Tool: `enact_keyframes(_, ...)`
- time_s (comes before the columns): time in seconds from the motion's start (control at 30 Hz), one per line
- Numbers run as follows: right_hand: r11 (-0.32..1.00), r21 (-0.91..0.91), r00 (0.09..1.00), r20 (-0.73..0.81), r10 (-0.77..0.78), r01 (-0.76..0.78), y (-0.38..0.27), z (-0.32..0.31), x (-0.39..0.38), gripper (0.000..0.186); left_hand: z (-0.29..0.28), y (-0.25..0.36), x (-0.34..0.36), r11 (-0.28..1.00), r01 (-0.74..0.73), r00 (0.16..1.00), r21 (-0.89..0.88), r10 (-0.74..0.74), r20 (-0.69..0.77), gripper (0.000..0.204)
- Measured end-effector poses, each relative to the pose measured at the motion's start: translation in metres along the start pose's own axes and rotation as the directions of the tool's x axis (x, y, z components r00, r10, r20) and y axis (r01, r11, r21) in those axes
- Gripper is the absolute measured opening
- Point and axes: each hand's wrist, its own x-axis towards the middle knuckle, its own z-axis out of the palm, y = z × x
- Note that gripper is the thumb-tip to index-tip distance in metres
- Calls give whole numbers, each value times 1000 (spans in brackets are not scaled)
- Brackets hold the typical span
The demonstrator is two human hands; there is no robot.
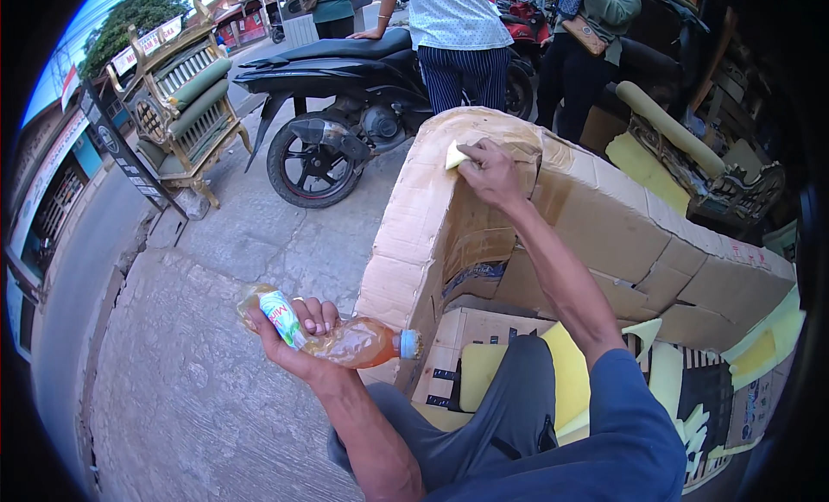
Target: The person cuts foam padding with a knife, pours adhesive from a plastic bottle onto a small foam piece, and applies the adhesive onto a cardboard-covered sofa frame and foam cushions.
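My left hand (298,334) is wrapped round a clear plastic bottle (363,342) with amber liquid inside. The bottle lies nearly level, its pale blue cap (409,344) pointing right. Farther off, my right hand (492,174) pinches a small piece of pale yellow foam (456,155) against the top corner of a cardboard-covered sofa frame (397,252). Brownish wet-looking patches show on the cardboard near that hand. The frame's back runs away to the right, and its inner side shows below my right forearm.
Yellow foam sheets (566,372) lie inside the frame around my leg, with foam scraps (693,433) at the right. A black motorcycle (345,113) stands beyond the frame, near several people. A carved wooden chair (186,105) stands at the far left by the road.
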Motion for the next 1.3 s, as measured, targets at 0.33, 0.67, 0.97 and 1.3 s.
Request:
enact_keyframes(0.33,968,199,904,368,-220,155,-38,-27,-30,28,-6,-1,8,998,45,995,-35,-42,89,50)
enact_keyframes(0.67,946,177,946,232,228,-272,-6,2,-165,37,-4,-1,4,998,55,998,-38,-54,35,46)
enact_keyframes(0.97,966,33,966,-19,257,-256,-8,60,-212,32,1,-11,2,998,69,997,-11,-68,43,53)
enact_keyframes(1.3,127,291,291,637,714,-948,-70,18,-342,41,6,-21,-7,970,-95,991,223,70,117,49)
